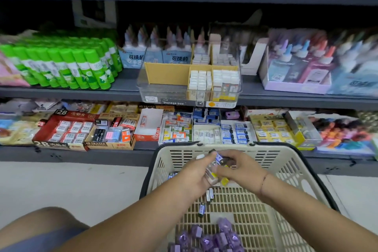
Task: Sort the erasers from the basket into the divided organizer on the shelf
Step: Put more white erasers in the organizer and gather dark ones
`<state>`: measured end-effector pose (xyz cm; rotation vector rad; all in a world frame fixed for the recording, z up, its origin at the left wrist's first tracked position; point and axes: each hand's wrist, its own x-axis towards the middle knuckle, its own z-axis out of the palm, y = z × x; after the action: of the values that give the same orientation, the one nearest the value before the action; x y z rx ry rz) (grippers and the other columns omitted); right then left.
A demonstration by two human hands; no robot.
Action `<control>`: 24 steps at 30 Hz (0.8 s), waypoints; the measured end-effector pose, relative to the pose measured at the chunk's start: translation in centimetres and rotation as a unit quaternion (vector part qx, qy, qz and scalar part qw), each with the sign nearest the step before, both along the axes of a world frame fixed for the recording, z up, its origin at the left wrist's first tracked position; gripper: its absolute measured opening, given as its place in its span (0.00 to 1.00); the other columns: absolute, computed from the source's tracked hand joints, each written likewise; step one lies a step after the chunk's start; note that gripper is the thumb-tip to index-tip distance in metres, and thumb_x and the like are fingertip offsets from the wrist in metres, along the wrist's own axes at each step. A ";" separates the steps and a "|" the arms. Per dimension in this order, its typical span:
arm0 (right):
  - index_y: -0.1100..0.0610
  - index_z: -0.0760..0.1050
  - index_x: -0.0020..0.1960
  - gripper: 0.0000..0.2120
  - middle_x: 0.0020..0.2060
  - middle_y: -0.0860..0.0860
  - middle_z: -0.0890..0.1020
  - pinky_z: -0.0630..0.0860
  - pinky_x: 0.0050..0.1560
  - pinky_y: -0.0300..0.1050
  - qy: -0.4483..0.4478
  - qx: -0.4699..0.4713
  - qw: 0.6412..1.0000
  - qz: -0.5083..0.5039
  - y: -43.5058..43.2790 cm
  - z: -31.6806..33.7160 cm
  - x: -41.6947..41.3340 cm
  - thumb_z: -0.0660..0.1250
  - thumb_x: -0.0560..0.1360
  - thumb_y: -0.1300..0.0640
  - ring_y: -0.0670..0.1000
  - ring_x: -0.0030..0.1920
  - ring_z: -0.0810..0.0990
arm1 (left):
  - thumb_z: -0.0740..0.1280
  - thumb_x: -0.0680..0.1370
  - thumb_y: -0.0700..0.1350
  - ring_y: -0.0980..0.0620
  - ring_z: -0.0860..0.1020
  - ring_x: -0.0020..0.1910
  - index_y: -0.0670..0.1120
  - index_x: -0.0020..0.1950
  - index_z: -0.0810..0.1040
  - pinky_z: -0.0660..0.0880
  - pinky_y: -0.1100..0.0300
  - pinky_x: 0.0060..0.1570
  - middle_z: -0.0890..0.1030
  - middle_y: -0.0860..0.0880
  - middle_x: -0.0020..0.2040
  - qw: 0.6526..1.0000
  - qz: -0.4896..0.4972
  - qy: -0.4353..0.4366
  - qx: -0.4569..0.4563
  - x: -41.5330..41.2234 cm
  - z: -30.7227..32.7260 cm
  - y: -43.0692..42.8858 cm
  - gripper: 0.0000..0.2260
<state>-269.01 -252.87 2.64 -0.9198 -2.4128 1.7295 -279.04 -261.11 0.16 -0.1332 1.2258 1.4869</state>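
— Over the basket (204, 147), where do your hands sit?
— Both hang above its far end, close together. Your left hand (194, 172) is curled round a stack (211, 175) of erasers. Your right hand (241, 166) pinches a blue eraser (219, 157) at the top of that stack, thumb and fingers closed on it.
— And the other erasers?
— Down on the basket's floor. You have a few loose erasers (202, 209) under your wrists and a purple heap (216, 237) at the near end.
— The organizer?
— Your organizer (163, 92) stands on the shelf (81, 94) above and beyond the basket's far rim, well apart from both hands. White erasers (201, 81) fill its right compartments. Blur hides the print on what you hold.
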 end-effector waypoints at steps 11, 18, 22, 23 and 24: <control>0.62 0.76 0.47 0.04 0.35 0.56 0.79 0.78 0.29 0.38 0.023 -0.179 0.977 -0.116 2.6 2.7 -1.2 0.68 0.74 0.68 0.46 0.27 0.77 | 0.70 0.75 0.38 0.47 0.81 0.37 0.39 0.48 0.79 0.80 0.57 0.33 0.83 0.40 0.45 0.997 -0.058 0.022 -0.041 -1.6 3.6 0.1 0.04; 0.62 0.75 0.43 0.08 0.33 0.56 0.79 0.78 0.30 0.37 0.116 -0.221 0.958 -0.138 3.4 5.3 -2.4 0.61 0.79 0.63 0.45 0.26 0.76 | 0.69 0.76 0.38 0.50 0.80 0.28 0.40 0.42 0.78 0.77 0.60 0.29 0.82 0.44 0.33 1.000 -0.013 0.024 -0.010 -3.4 6.8 0.0 0.04; 0.59 0.78 0.40 0.08 0.32 0.53 0.78 0.74 0.30 0.36 0.161 -0.158 0.963 -0.150 3.8 7.7 -3.9 0.65 0.77 0.63 0.47 0.31 0.75 | 0.70 0.75 0.38 0.49 0.79 0.30 0.41 0.38 0.78 0.77 0.59 0.29 0.80 0.43 0.35 0.998 0.047 0.033 -0.005 -5.1 8.8 -0.1 0.06; 0.57 0.79 0.38 0.07 0.30 0.51 0.76 0.72 0.31 0.36 0.175 -0.117 0.967 -0.146 3.9 8.7 -4.6 0.67 0.75 0.62 0.46 0.30 0.72 | 0.70 0.75 0.39 0.50 0.78 0.29 0.41 0.37 0.77 0.77 0.59 0.29 0.80 0.44 0.33 0.997 0.071 0.035 0.005 -5.7 9.5 -0.1 0.07; 0.56 0.79 0.37 0.07 0.29 0.49 0.75 0.71 0.31 0.35 0.189 -0.073 0.970 -0.136 4.1 9.7 -5.5 0.69 0.74 0.61 0.45 0.29 0.71 | 0.70 0.75 0.39 0.51 0.78 0.26 0.41 0.37 0.77 0.77 0.60 0.27 0.80 0.44 0.30 0.995 0.096 0.035 0.020 -6.4 10.3 -0.1 0.07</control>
<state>-274.48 -248.75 12.38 -0.7998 -1.8507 1.8007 -285.42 -261.23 10.42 -0.1777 1.2673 1.6942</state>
